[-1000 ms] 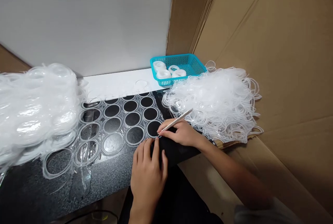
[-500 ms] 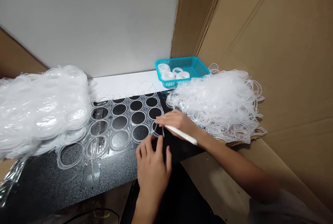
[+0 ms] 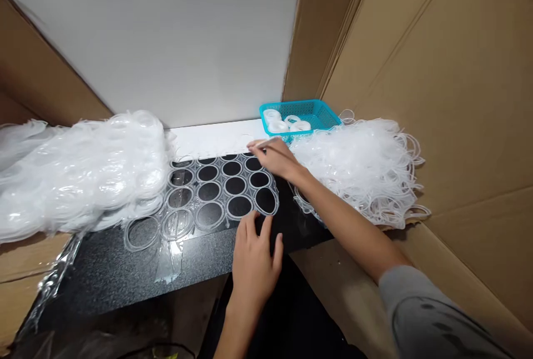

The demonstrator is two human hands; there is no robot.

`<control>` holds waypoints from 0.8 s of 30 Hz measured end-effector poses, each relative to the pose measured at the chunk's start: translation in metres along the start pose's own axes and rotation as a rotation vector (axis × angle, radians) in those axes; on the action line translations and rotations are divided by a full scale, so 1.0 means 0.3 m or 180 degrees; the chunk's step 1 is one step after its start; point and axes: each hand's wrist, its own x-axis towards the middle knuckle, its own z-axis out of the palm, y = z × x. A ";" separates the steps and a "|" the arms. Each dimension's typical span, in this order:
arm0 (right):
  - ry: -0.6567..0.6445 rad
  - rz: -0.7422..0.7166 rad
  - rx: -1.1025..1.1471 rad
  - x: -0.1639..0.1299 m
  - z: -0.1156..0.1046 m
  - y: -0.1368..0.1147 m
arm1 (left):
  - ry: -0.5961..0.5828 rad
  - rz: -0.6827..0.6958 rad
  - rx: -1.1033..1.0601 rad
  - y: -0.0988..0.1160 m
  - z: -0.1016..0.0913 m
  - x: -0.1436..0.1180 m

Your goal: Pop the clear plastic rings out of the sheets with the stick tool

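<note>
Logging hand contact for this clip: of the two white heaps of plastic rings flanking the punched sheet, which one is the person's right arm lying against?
The heap of loose thin rings beside the teal basket; the right hand reaches past its edge. The other heap lies apart, across the sheet.

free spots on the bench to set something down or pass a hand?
Bare black counter along the near edge, left of the left hand; white strip behind the ring sheet. Crowded: left pile, right ring pile, basket.

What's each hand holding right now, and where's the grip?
Right hand: thin white stick, held near one end. Left hand: holds nothing, flat on the black surface.
</note>
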 end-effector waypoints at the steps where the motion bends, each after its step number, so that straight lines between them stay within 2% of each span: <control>1: -0.0134 -0.0060 0.0318 -0.041 0.018 -0.020 | 0.0033 0.0016 -0.0122 -0.015 -0.012 -0.012; 4: -0.0809 -0.0233 0.0945 -0.179 0.077 -0.082 | 0.0233 -0.0073 -0.0138 -0.069 -0.043 -0.053; 6: -0.0884 -0.0151 0.1207 -0.252 0.110 -0.106 | 0.0290 -0.0092 0.0063 -0.099 -0.055 -0.074; 8: -0.0729 0.0005 0.1444 -0.294 0.132 -0.111 | 0.0220 -0.0015 0.0253 -0.114 -0.059 -0.084; 11: -0.0553 0.0099 0.1656 -0.307 0.147 -0.097 | 0.0144 0.0090 0.0442 -0.112 -0.058 -0.082; 15: -0.0572 0.0066 0.1687 -0.297 0.150 -0.084 | 0.0188 0.0086 0.0543 -0.102 -0.053 -0.077; 24: -0.0590 -0.0084 0.1185 -0.319 0.146 -0.092 | 0.0099 0.0068 0.0663 -0.092 -0.052 -0.069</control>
